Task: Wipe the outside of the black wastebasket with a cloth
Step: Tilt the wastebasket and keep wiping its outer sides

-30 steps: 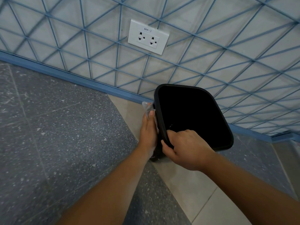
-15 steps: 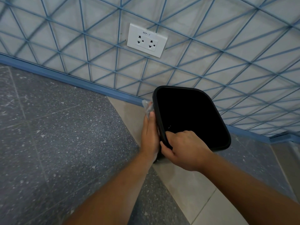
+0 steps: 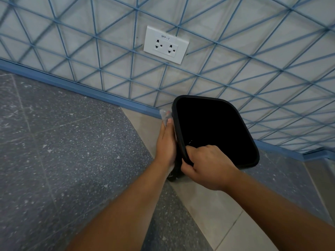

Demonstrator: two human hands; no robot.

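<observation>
The black wastebasket (image 3: pixel 213 127) stands on the floor by the wall, its dark opening facing up toward me. My right hand (image 3: pixel 206 165) grips its near rim, fingers curled over the edge. My left hand (image 3: pixel 165 142) lies flat with straight fingers against the basket's left outer side, pressing a pale cloth (image 3: pixel 165 114) to it. Only the cloth's tip above my fingertips and a bit below my wrist show; the rest is hidden under my hand.
A wall with a blue triangle pattern rises right behind the basket, with a white double socket (image 3: pixel 165 44) above it and a blue skirting (image 3: pixel 72 86) along its foot. The floor is dark speckled tile (image 3: pixel 63 151) left and pale tile (image 3: pixel 213 205) under the basket.
My left hand with the cloth has slid a little farther along the basket's left side, away from me. My right hand keeps its grip on the rim.
</observation>
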